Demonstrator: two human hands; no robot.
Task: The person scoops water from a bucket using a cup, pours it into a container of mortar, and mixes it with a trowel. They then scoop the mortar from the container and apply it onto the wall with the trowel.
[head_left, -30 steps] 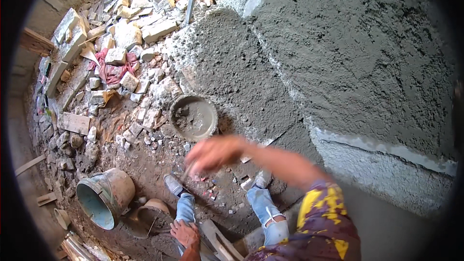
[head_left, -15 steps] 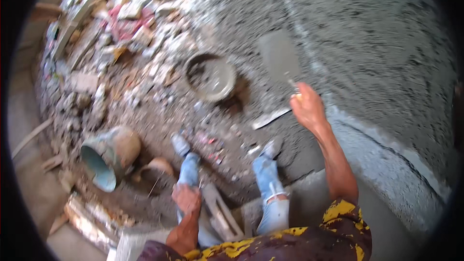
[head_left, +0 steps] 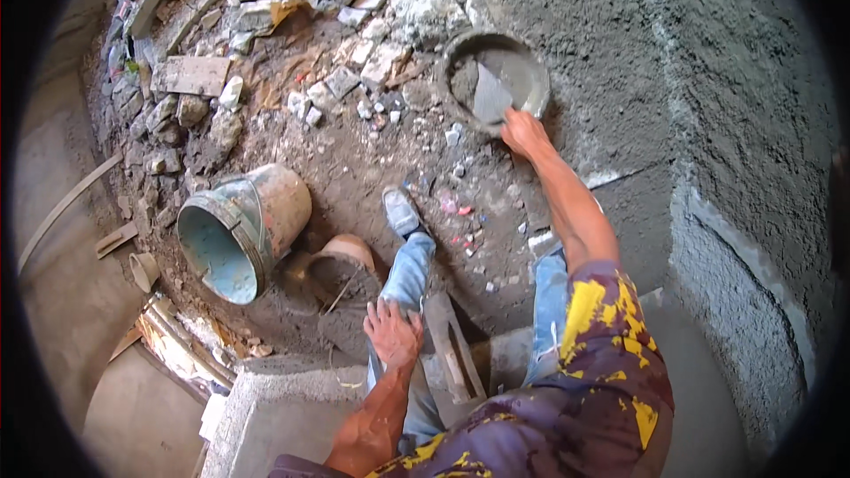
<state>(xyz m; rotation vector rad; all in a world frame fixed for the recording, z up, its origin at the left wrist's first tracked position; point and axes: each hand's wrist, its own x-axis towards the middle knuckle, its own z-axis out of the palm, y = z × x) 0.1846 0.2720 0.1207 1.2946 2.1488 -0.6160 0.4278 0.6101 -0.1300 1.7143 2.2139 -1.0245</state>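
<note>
The trowel point(head_left: 491, 99), just shifted from over the rough surface point(head_left: 598, 80) right of the basin point(head_left: 537, 80), now sits inside it, putting the trowel at the mortar point(head_left: 464, 81) there; the right hand's point(head_left: 524, 131) fingers close around its mostly hidden handle at the near rim. The left hand point(head_left: 394, 334) rests well below the basin, fingers spread on the knee point(head_left: 406, 294). The rim bounds the trowel, with room either side; rubble point(head_left: 429, 16) lies left, the bucket point(head_left: 285, 204) lower left of the basin.
</note>
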